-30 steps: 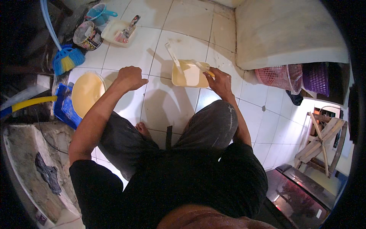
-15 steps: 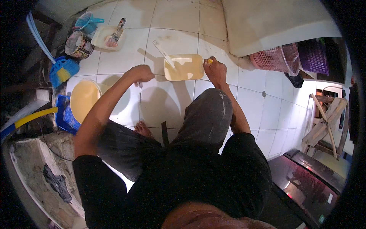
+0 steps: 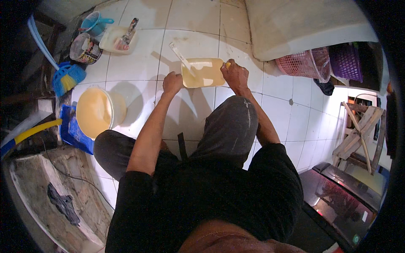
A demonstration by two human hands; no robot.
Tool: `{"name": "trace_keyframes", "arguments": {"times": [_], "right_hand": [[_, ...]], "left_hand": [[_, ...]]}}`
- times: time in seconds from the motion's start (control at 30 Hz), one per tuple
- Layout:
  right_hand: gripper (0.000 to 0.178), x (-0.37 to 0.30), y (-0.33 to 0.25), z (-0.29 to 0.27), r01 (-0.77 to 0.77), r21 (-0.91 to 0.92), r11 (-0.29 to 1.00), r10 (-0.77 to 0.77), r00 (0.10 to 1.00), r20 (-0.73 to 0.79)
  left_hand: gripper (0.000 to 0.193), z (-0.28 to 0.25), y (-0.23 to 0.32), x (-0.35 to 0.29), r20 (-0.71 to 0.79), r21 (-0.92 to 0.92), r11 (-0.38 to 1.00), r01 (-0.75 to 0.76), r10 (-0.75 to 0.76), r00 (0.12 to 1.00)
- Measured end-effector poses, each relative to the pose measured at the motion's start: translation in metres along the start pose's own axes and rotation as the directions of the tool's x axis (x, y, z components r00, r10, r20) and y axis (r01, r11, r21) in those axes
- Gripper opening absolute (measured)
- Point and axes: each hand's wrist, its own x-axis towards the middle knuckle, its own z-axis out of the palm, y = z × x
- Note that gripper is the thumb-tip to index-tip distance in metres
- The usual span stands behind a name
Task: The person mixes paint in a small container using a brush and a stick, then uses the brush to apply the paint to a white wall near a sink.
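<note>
A shallow rectangular tray [image 3: 204,85] with cream-coloured liquid in it lies on the tiled floor before me. A flat white stick [image 3: 177,50] leans out over its far left corner, its lower end in the liquid. My left hand [image 3: 172,82] is closed at the tray's left edge, its fingertips hidden. At the right edge, my right hand [image 3: 236,76] is closed around something with a yellow end [image 3: 228,65]; the rest is covered by the hand. A large bucket [image 3: 119,110] of the same cream liquid stands to my left.
A blue dustpan [image 3: 68,126] sits beside the bucket, with a blue-and-yellow broom [image 3: 69,79] behind. Far left are a second tray [image 3: 109,39] with a stained brush [image 3: 125,38], a small pail [image 3: 84,49] and a blue dipper [image 3: 93,24]. Plastic baskets [image 3: 295,65] stand at the right.
My left hand has moved right and slightly down to the tray's left edge, uncovering the bucket. My left knee has shifted left. The right hand has moved slightly left against the tray.
</note>
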Motion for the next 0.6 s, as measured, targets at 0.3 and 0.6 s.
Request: {"name": "trace_keyframes", "arguments": {"times": [0.3,0.6], "right_hand": [[0.03,0.003,0.021,-0.004,-0.161,0.095,0.982,0.171,0.98,-0.102],[0.041,-0.006,0.048,0.016,-0.268,0.662,0.7,0.381,0.924,-0.029]], "left_hand": [[0.053,0.045,-0.035,0.016,-0.19,-0.119,0.987,-0.112,0.088,0.978],[0.067,0.021,-0.025,0.023,-0.358,-0.511,0.859,-0.029,-0.181,0.916]]}}
